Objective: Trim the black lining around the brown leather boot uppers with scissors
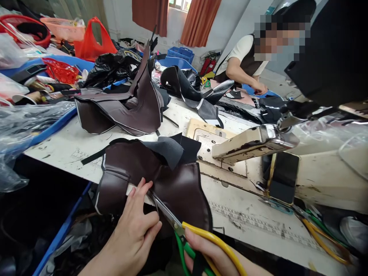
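A dark brown leather piece with black edging and a black lining flap lies over the table's front edge. My right hand is closed round the handles of a pair of scissors, one handle yellow and one green. The scissor blades are apart and meet the near edge of the leather. Just left of the blades, my left hand holds that edge, with two fingertips pressed on the leather. Its index finger and thumb are bent close together; whether anything is between them I cannot tell.
A sewing machine stands on the white table, with a phone and second scissors nearby. Another sewn brown leather piece stands behind. A blue bin edge is at left. A co-worker works across the table.
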Tool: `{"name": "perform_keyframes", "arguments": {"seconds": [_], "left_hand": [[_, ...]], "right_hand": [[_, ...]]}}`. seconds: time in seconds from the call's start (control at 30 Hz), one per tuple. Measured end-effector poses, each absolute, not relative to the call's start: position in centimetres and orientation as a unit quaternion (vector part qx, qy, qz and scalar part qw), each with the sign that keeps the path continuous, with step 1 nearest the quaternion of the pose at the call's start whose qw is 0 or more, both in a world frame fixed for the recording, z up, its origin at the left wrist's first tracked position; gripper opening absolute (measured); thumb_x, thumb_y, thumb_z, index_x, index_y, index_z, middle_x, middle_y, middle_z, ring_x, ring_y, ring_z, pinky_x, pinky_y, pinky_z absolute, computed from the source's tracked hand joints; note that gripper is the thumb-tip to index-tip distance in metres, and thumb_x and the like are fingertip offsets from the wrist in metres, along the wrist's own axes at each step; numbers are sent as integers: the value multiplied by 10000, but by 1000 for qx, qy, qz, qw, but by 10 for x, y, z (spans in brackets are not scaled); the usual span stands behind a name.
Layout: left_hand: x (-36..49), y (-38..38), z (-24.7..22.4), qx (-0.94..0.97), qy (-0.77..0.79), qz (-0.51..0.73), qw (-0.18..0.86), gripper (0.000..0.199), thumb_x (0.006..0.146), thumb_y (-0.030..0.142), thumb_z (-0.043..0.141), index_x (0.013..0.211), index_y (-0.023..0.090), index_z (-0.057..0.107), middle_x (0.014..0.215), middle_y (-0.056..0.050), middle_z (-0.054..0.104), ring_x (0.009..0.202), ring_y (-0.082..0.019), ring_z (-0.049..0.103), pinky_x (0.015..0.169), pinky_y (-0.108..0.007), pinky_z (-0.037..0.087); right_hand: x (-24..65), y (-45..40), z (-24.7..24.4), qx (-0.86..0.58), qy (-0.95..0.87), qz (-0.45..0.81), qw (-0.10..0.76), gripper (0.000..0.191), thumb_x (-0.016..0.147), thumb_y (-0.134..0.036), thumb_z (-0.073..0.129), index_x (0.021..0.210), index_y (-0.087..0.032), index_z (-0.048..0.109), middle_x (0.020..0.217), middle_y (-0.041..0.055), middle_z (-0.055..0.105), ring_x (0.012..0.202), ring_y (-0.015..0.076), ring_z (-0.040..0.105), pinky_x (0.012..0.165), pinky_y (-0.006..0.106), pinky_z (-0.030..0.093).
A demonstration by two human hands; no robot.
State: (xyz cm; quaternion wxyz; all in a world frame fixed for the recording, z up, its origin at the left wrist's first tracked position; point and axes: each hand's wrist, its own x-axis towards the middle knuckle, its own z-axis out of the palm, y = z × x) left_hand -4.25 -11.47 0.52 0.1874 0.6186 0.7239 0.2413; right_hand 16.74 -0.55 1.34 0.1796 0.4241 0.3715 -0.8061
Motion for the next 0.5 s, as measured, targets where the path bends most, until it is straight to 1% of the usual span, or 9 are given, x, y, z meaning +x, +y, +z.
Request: {"name": "perform_keyframes", "arguments": {"seconds": [0.03, 0.1, 0.23, 0.37, 0.43, 0.5], "left_hand": [[-44, -115, 6, 623, 719, 242, 189, 238, 894, 195, 472, 684, 188, 582, 1561, -68, 271, 1466, -357, 175, 1123, -610, 276], [-46, -115, 7, 631, 712, 242, 192, 230, 888, 194, 478, 690, 189, 594, 1572, -64, 258, 1464, -368, 179, 1113, -606, 296], [-52, -116, 9, 639, 703, 236, 207, 235, 886, 196, 476, 690, 191, 606, 1575, -69, 270, 1460, -375, 190, 1094, -597, 333], [-56, -116, 10, 649, 690, 241, 211, 234, 883, 209, 479, 690, 197, 612, 1581, -82, 267, 1456, -380, 193, 1076, -611, 336], [-58, -117, 10, 647, 690, 244, 211, 220, 884, 217, 486, 714, 201, 625, 1590, -79, 256, 1453, -376, 198, 1080, -599, 330], [-61, -118, 10, 649, 687, 252, 209, 224, 885, 229, 490, 714, 204, 632, 1592, -69, 257, 1447, -375, 214, 1078, -582, 338]], "right_hand": [[166, -5, 13, 426, 372, -804, 185, 609, 853, -719, 449, 713, -141, 582, 471, -43, 439, 344, 52, 334, 334, 169, 232], [165, -4, 15, 435, 371, -798, 191, 604, 830, -737, 454, 736, -154, 581, 440, -59, 396, 326, 48, 295, 321, 164, 187], [160, -1, 22, 449, 369, -789, 200, 561, 861, -704, 427, 810, -167, 581, 470, -64, 418, 325, 46, 313, 323, 152, 217], [151, 6, 25, 442, 364, -789, 220, 575, 835, -716, 464, 785, -155, 581, 422, -68, 410, 290, 64, 361, 301, 158, 259], [146, 9, 28, 436, 362, -794, 218, 558, 841, -698, 477, 777, -153, 572, 396, -74, 394, 282, 67, 378, 297, 145, 264], [140, 11, 31, 426, 361, -800, 220, 540, 866, -673, 459, 765, -152, 563, 362, -74, 379, 266, 65, 366, 289, 132, 261]]}}
